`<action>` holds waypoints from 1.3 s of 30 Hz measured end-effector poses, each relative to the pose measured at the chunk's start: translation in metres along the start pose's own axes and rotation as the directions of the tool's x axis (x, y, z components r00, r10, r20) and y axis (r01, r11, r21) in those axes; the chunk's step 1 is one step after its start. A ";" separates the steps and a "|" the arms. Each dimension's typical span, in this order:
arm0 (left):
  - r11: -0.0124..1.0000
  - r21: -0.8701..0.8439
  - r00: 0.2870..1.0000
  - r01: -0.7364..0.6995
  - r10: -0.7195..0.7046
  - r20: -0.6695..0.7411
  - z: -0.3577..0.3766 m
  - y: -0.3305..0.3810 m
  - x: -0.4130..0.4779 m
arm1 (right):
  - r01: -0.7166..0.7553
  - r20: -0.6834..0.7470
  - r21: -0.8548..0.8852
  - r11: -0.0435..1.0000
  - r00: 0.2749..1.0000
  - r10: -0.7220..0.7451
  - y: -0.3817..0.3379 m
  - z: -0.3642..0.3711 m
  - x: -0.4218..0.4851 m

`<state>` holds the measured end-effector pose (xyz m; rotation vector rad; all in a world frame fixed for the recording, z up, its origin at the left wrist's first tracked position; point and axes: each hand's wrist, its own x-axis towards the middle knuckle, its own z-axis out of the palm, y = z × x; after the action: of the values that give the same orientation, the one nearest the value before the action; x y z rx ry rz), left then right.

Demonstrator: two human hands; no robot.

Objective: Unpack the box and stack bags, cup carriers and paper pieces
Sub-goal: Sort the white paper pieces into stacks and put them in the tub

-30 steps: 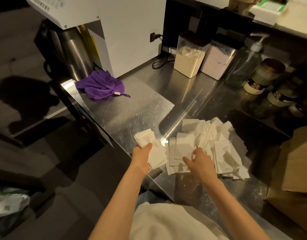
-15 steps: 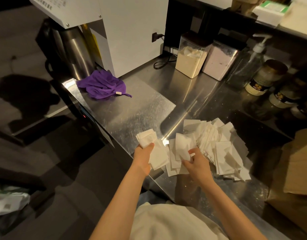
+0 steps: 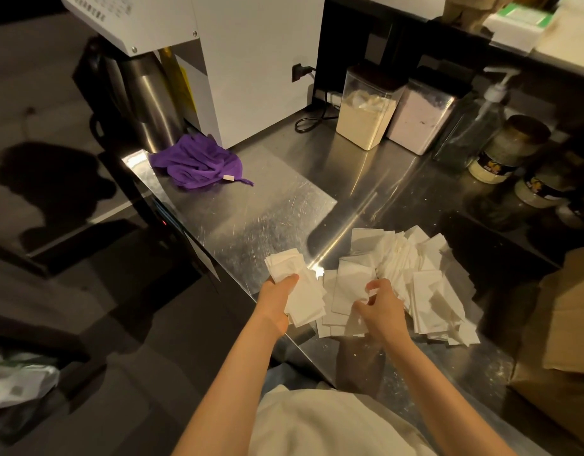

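My right hand (image 3: 381, 311) has come off the spread and now pinches one paper piece (image 3: 351, 283), thumb and fingers curled on its near edge. A second ago it was only feeling for an edge, flat on the loose pile (image 3: 429, 281). Now that sheet looks peeled up from the rest. My left hand (image 3: 277, 292) hasn't budged: it grips the gathered stack (image 3: 305, 296) at the near edge of the steel counter (image 3: 251, 212), thumb on top. Piece and stack sit just beside each other, and whether they touch I can't tell. So one more sheet is heading across. I'd say the paper stacking is early going, with most pieces spread out on the right, near the cardboard box (image 3: 570, 324).
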<state>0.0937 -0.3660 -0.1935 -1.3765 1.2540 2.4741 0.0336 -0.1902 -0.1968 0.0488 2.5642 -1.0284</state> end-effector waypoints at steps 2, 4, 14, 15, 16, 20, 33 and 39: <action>1.000 0.001 1.000 0.002 -0.002 0.003 -0.001 0.000 0.001 | -0.034 0.074 0.040 0.999 0.997 0.031 0.000 -0.005 0.000; 1.000 0.006 1.000 -0.003 0.003 0.006 -0.001 -0.001 0.002 | -0.082 0.152 0.062 0.995 0.986 0.072 0.000 -0.010 0.000; 1.000 -0.004 1.000 -0.008 0.008 0.017 0.001 -0.001 0.000 | -0.010 0.085 -0.222 0.975 0.996 0.029 0.001 0.003 -0.001; 1.000 -0.010 1.000 -0.007 0.008 0.018 0.001 -0.001 0.000 | -0.015 0.072 -0.238 0.971 0.997 0.033 0.000 0.004 -0.002; 1.000 -0.011 1.000 -0.009 0.009 0.018 0.000 -0.001 0.000 | -0.020 0.061 -0.248 0.968 0.997 0.036 0.000 0.005 -0.002; 1.000 -0.003 1.000 -0.018 0.018 0.020 -0.001 -0.002 0.001 | 0.003 0.070 -0.257 0.966 0.997 0.016 -0.002 0.005 -0.002; 1.000 -0.021 0.999 -0.007 0.008 0.046 0.000 -0.004 0.001 | -0.054 0.029 0.407 0.912 0.999 0.046 -0.013 -0.030 -0.007; 0.999 -0.005 0.990 0.034 -0.033 0.139 0.006 -0.001 -0.008 | -0.163 0.188 0.700 0.695 0.981 0.040 -0.052 -0.049 -0.015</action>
<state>0.0946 -0.3584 -0.1871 -1.1923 1.1836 2.5051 0.0220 -0.1935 -0.1245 0.2987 1.8408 -1.8395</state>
